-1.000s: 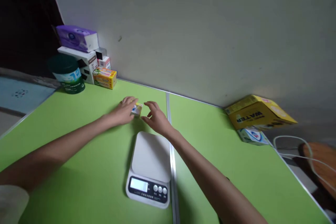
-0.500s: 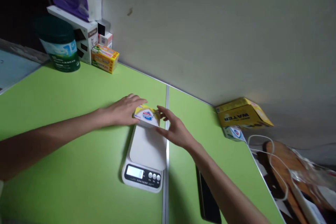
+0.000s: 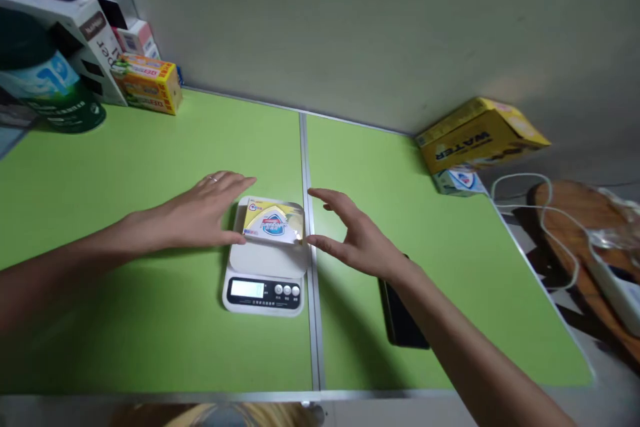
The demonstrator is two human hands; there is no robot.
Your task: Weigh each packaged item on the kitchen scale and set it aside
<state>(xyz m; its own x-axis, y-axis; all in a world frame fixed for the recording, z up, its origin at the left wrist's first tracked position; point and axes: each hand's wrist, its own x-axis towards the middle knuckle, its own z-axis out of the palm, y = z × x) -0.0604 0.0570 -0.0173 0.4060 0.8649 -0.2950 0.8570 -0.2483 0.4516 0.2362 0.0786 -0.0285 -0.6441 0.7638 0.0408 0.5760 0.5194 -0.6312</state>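
Note:
A yellow and white soap box (image 3: 273, 221) lies flat on the upper part of the white kitchen scale (image 3: 267, 261). The scale's display is lit, but its figures are too blurred to read surely. To the left of the box, my left hand (image 3: 210, 207) is open, its thumb close to the box's lower left corner. My right hand (image 3: 350, 230) is open on the other side, fingers and thumb apart and pointing at the box's right end. Neither hand grips anything.
A black phone (image 3: 403, 313) lies partly under my right forearm. At the back right, a yellow box (image 3: 467, 143) rests above a small white box (image 3: 457, 181). Back left stand an orange box (image 3: 147, 83) and a dark green tub (image 3: 55, 90). A metal seam (image 3: 311, 293) crosses the green table.
Both hands have let go of the soap box and drawn apart to either side. The box has come down flat onto the scale. The camera view has shifted.

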